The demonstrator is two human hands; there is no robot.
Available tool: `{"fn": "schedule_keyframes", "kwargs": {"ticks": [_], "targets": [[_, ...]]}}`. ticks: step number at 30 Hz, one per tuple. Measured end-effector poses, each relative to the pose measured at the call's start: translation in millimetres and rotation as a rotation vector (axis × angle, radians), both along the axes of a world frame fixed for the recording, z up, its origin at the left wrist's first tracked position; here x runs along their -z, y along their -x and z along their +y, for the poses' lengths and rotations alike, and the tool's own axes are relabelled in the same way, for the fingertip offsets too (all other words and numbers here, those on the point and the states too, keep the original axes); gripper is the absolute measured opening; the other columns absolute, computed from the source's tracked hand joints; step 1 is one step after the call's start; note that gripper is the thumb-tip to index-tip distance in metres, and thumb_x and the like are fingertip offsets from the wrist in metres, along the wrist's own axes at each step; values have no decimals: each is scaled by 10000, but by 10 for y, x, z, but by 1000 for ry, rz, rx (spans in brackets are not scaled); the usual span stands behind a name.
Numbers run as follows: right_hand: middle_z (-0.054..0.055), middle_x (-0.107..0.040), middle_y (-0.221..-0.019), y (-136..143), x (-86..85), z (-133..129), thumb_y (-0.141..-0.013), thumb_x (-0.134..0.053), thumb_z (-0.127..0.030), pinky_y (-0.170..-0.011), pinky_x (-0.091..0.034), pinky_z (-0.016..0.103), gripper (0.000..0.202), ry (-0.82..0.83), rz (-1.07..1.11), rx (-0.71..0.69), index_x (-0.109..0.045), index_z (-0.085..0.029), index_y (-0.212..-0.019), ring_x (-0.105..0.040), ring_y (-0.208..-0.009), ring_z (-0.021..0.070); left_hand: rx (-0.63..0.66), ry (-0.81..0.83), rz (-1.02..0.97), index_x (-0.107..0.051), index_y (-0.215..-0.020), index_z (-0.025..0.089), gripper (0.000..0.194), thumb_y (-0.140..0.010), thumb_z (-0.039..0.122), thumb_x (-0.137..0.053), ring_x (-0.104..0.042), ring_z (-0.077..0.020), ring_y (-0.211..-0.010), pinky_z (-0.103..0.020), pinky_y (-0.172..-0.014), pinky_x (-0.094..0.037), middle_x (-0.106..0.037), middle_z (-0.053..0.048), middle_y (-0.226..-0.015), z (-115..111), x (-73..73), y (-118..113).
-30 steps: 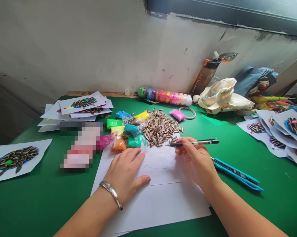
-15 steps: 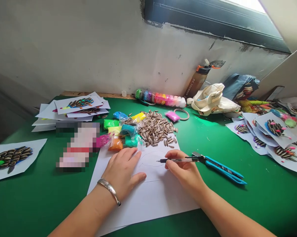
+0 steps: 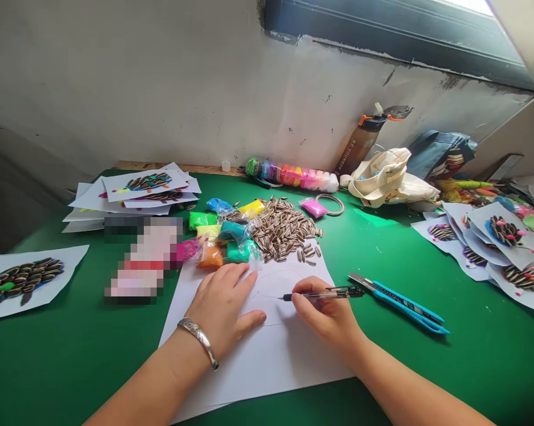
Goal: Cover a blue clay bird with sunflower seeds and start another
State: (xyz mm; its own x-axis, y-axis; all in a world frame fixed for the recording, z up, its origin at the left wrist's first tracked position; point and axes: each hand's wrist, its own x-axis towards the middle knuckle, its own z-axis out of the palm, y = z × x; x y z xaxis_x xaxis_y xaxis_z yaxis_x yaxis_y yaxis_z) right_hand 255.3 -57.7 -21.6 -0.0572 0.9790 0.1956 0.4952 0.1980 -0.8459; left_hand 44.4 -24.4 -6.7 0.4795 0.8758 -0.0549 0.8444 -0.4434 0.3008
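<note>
White paper (image 3: 258,367) lies on the green table (image 3: 417,378), with a thin curved outline and a line below it drawn on it. My left hand (image 3: 225,302) rests flat on the paper's left part, fingers spread, a silver bracelet at the wrist. In my right hand (image 3: 326,307) is a black pen (image 3: 311,294), its tip pointing left at the outline. Just beyond the paper's top edge are a pile of striped sunflower seeds (image 3: 282,231) and several small bags of coloured clay (image 3: 240,251). A blue cutter (image 3: 406,305) with its blade out lies right of my right hand.
Seed pictures are stacked at the back left (image 3: 138,189) and right (image 3: 506,236); another (image 3: 31,281) lies at the left edge. A blurred-out item (image 3: 146,260) is left of the clay. Along the wall are clay tubs (image 3: 293,176), a bottle (image 3: 359,142) and a cloth bag (image 3: 386,177).
The pen in my right hand has moved slightly left and down along the drawn outline. My left hand stays flat on the paper. The whole view has shifted a little.
</note>
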Motion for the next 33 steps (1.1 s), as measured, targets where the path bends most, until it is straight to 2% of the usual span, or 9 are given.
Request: {"fn": "schedule_keyframes", "kwargs": {"ticks": [25,33], "targets": [[26,-611,-705,7,44,11,-816,-506,-223,-601,-422,285,122,29,-89,-34,-605,-181,-758,-542,-659,159,-4,10,8,-549,-1265,222,555,-771,466,-606,-413,-317,-1247,-501,-1002,-372,-501,-104,-1356,-1,-16,-14],[17,-602,-685,1,37,10,-805,-517,-207,-579,-425,269,107,6,-105,-38,-611,-187,-757,-534,-637,148,-15,5,0,-551,-1256,256,543,-759,466,-613,-417,-307,-1246,-479,-1011,-362,-510,-85,-1347,2,-7,-11]]}}
